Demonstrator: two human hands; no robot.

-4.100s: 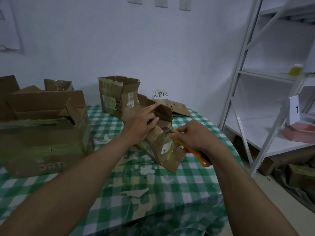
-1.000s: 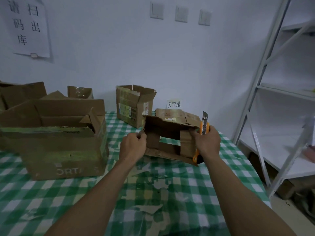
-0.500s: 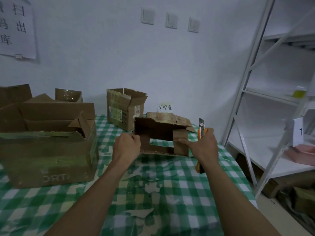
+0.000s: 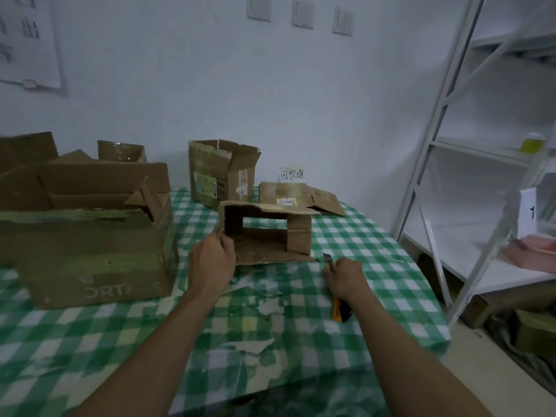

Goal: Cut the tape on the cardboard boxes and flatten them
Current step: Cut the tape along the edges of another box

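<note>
Box point(image 4: 261, 246) edge in left fingers point(image 4: 226, 244)

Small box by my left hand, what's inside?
Nothing visible in the small box: bare cardboard, with tablecloth showing through its open far end. A front flap hides one corner.

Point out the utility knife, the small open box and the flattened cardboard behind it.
utility knife point(image 4: 340, 311), head view, on the orange butt end of its handle.
small open box point(image 4: 298, 236), head view, on its upright right-hand flap.
flattened cardboard point(image 4: 301, 192), head view, on the middle of its top face.
</note>
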